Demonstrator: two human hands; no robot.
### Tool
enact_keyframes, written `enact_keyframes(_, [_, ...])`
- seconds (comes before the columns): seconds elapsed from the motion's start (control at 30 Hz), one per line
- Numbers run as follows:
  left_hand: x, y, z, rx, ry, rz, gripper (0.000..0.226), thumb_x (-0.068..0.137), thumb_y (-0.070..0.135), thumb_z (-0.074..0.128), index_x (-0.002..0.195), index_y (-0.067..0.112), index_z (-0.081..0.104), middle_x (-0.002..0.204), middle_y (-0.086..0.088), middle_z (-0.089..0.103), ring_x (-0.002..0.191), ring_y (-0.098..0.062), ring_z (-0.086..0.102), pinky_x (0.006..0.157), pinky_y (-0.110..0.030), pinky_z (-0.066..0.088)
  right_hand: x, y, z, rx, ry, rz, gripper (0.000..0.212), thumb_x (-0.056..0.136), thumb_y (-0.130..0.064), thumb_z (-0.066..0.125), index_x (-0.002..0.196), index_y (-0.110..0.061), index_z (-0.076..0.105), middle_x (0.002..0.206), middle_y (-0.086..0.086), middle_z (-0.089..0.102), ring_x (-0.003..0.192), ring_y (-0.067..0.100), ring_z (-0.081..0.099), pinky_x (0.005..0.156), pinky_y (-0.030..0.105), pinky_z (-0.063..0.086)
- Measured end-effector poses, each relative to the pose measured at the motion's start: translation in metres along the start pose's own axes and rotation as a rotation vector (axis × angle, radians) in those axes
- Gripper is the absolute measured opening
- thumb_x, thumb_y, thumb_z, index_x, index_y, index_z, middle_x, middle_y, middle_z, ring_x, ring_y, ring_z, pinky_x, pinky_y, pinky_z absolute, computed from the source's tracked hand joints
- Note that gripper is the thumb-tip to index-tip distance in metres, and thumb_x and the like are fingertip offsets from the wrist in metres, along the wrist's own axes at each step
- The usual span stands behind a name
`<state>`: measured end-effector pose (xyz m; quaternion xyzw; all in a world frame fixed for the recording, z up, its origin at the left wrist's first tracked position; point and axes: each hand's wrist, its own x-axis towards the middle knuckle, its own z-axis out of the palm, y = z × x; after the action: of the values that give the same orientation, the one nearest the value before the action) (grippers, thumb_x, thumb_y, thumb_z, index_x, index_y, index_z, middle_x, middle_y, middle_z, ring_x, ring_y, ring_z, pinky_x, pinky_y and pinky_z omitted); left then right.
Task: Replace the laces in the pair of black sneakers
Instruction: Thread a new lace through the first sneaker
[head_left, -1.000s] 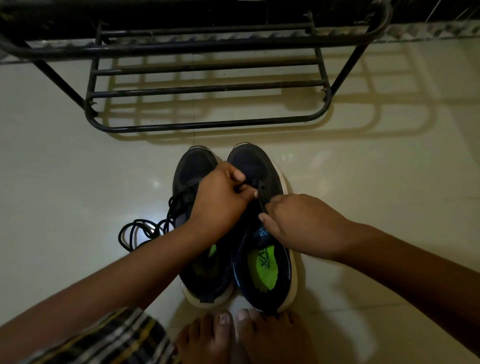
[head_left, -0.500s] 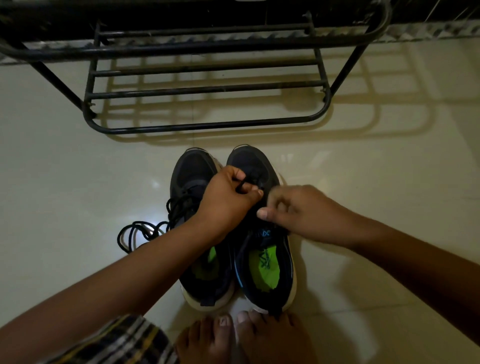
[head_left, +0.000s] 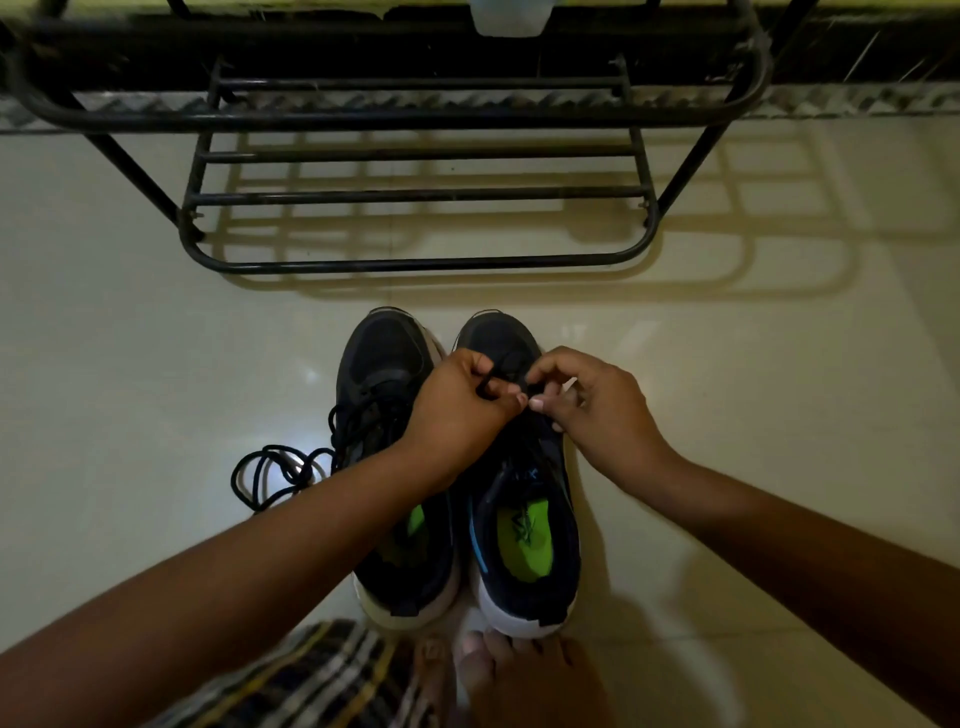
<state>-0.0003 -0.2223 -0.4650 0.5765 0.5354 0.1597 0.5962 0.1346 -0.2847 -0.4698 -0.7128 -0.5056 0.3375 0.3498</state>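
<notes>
Two hands meet over the forefoot of the right sneaker (head_left: 522, 519), each grip closed on a stretch of black lace (head_left: 501, 371): the left hand (head_left: 457, 410) pinches a raised loop between thumb and curled fingers, and the right hand (head_left: 592, 405) pinches a second section just beside it, fingertips of the two hands almost touching. Beneath both grips lies the sneaker, its long axis running straight away from the person, toe on the far side of the grip and the green-lined opening on the near side; the eyelet rows thus extend back from the pinch toward the wrists. Which eyelet the lace now passes through cannot be told, as the hands cover that part. Beside it, touching along the inner edge, the left sneaker (head_left: 387, 364) points the same way under the left forearm, with a loose lace tangle (head_left: 275, 470) spilling from it onto the floor (head_left: 130, 338) outward of the left wrist. Neither hand is the nearer, for both hold the same lace at the same height. Judged from this, lacing is at an early stage on the right sneaker, and the next pull would draw lace along the sneaker's axis toward the person. Beyond the toes stands a metal rack (head_left: 415, 265).
</notes>
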Motion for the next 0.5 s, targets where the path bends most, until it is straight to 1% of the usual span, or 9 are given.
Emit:
enact_keyframes(0.1, [-0.002,-0.001,0.003,-0.008,0.0,-0.009,0.03,0.08,0.005,0.071,0.082,0.02,0.044,0.081,-0.002,0.068,0.09,-0.026,0.067,0.091,-0.049,0.05,-0.001,0.002,0.001,-0.018,0.018,-0.037,0.016,0.078,-0.001,0.068,0.083,-0.016,0.067,0.076,0.001,0.062,0.06,0.01,0.055,0.063,0.023,0.046])
enact_keyframes(0.2, [-0.003,0.0,0.006,0.004,0.021,0.009,0.023,0.082,0.009,0.07,0.084,0.018,0.048,0.085,-0.006,0.067,0.088,-0.025,0.066,0.09,-0.047,0.051,0.002,0.003,0.001,-0.053,0.023,-0.075,0.015,0.078,0.0,0.067,0.074,-0.014,0.062,0.074,-0.003,0.059,0.062,0.002,0.051,0.061,0.021,0.043])
enact_keyframes(0.27, [-0.005,0.003,0.005,0.042,0.049,0.021,0.012,0.086,0.018,0.066,0.09,0.016,0.056,0.09,-0.007,0.068,0.087,-0.022,0.066,0.087,-0.045,0.053,0.003,0.0,0.001,-0.096,0.007,-0.101,0.016,0.079,0.001,0.063,0.074,-0.013,0.058,0.075,-0.004,0.055,0.066,0.003,0.05,0.062,0.022,0.042])
enact_keyframes(0.33, [-0.008,0.007,0.002,0.037,0.045,0.031,0.008,0.091,0.023,0.06,0.09,0.015,0.063,0.089,-0.008,0.07,0.083,-0.022,0.067,0.084,-0.045,0.054,0.0,-0.006,0.0,-0.092,0.012,-0.101,0.015,0.083,0.001,0.058,0.076,-0.012,0.056,0.078,-0.002,0.054,0.065,0.009,0.053,0.062,0.029,0.046])
enact_keyframes(0.37, [-0.009,0.009,0.0,0.028,0.039,0.032,0.013,0.093,0.023,0.056,0.085,0.017,0.065,0.089,-0.009,0.071,0.076,-0.02,0.067,0.079,-0.043,0.055,-0.002,-0.01,-0.001,-0.055,0.024,-0.074,0.017,0.085,0.001,0.056,0.076,-0.014,0.055,0.078,-0.001,0.053,0.063,0.011,0.054,0.06,0.03,0.048])
enact_keyframes(0.4, [-0.012,0.011,-0.002,0.028,0.035,0.034,0.02,0.096,0.022,0.051,0.081,0.019,0.064,0.09,-0.009,0.072,0.066,-0.014,0.064,0.07,-0.038,0.054,-0.006,-0.015,-0.003,-0.002,0.04,-0.036,0.019,0.087,0.0,0.054,0.076,-0.015,0.054,0.076,-0.001,0.053,0.059,0.01,0.054,0.057,0.029,0.049])
enact_keyframes(0.43, [-0.014,0.014,-0.005,0.023,0.033,0.036,0.024,0.099,0.021,0.046,0.083,0.018,0.064,0.091,-0.009,0.072,0.054,-0.004,0.058,0.06,-0.03,0.049,-0.009,-0.02,-0.006,0.049,0.049,-0.003,0.022,0.089,0.0,0.052,0.075,-0.017,0.053,0.073,-0.001,0.053,0.055,0.007,0.053,0.054,0.026,0.05])
enact_keyframes(0.47, [-0.016,0.016,-0.008,0.01,0.032,0.042,0.025,0.1,0.02,0.042,0.088,0.015,0.063,0.092,-0.008,0.072,0.046,0.001,0.052,0.055,-0.024,0.042,-0.011,-0.025,-0.009,0.087,0.051,0.018,0.023,0.089,0.0,0.052,0.075,-0.018,0.053,0.07,-0.003,0.052,0.053,0.005,0.052,0.053,0.023,0.049])
enact_keyframes(0.5, [-0.019,0.02,-0.012,-0.002,0.034,0.053,0.026,0.101,0.019,0.039,0.093,0.012,0.062,0.091,-0.006,0.072,0.042,0.003,0.048,0.053,-0.021,0.038,-0.014,-0.031,-0.013,0.102,0.053,0.022,0.024,0.089,-0.001,0.052,0.074,-0.019,0.053,0.068,-0.004,0.052,0.052,0.002,0.051,0.052,0.022,0.048])
